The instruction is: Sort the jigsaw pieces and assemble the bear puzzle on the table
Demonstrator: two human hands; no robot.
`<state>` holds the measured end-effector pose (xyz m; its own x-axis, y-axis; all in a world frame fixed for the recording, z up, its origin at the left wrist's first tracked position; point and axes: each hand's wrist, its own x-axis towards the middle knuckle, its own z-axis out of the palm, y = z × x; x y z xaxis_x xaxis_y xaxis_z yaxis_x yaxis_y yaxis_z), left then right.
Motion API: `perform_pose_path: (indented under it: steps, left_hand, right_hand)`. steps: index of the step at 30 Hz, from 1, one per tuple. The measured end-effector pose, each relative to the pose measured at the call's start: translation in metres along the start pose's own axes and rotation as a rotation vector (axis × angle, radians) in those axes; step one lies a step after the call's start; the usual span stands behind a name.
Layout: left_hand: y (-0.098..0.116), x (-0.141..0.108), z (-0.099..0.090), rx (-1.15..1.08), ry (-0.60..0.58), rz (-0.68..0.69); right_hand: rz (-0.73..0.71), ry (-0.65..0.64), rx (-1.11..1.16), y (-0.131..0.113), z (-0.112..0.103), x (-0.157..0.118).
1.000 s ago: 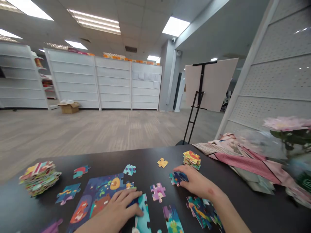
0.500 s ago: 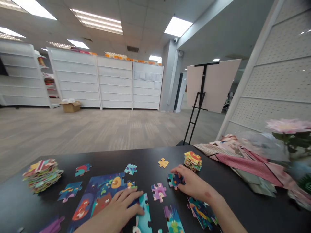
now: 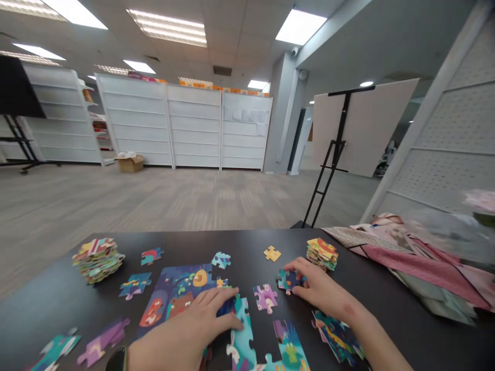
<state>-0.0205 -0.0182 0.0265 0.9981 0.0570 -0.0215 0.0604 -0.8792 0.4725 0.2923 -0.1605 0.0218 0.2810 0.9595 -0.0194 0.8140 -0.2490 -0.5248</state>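
My left hand (image 3: 204, 324) lies with spread fingers over a partly joined jigsaw puzzle (image 3: 176, 275), dark blue with animals. Its fingertips touch the turquoise edge pieces (image 3: 243, 335). My right hand (image 3: 319, 291) pinches a dark blue and teal puzzle piece (image 3: 286, 281) between thumb and fingers, low at the table. Between the hands lies a loose pink-purple piece (image 3: 265, 298). A yellow piece (image 3: 272, 253) and a light blue piece (image 3: 221, 259) sit farther back. Under my right forearm is a small pile of dark pieces (image 3: 336, 335).
Stacks of puzzle pieces stand at the left (image 3: 98, 259) and right (image 3: 322, 253) of the black table (image 3: 185, 245). Loose pieces (image 3: 103, 342) lie on the left. A pink cloth (image 3: 410, 265) covers the right end. Behind the table stands an easel (image 3: 327, 170).
The view has turned slightly left, so everything appears shifted right and more of the table's left side shows. Both hands stay at nearly the same places on the table.
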Motion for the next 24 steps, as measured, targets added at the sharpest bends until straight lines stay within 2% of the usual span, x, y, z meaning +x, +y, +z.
perform_pose_path:
  steps: [4, 8, 13, 17, 20, 24]
  left_hand:
    - [-0.006, 0.002, -0.006, -0.014, 0.000, -0.006]
    - [-0.014, 0.002, -0.007, -0.018, 0.100, -0.012]
    - [-0.023, 0.001, -0.005, -0.014, 0.164, 0.014]
    - [-0.032, 0.002, -0.008, 0.015, 0.239, 0.028]
    - [-0.040, 0.002, -0.011, 0.055, 0.292, 0.000]
    - [-0.052, -0.004, -0.017, 0.093, 0.388, -0.051]
  right_hand:
    - [0.007, -0.009, 0.031, -0.004, 0.000, 0.001]
    - [-0.021, -0.022, 0.039, -0.003, 0.003, 0.001]
    - [-0.025, -0.021, 0.095, -0.003, 0.008, 0.002]
    - [-0.046, 0.068, 0.115, 0.001, 0.010, 0.007]
    - [-0.045, 0.115, 0.155, 0.006, 0.013, 0.012]
    - [-0.022, 0.074, 0.259, 0.009, 0.019, 0.017]
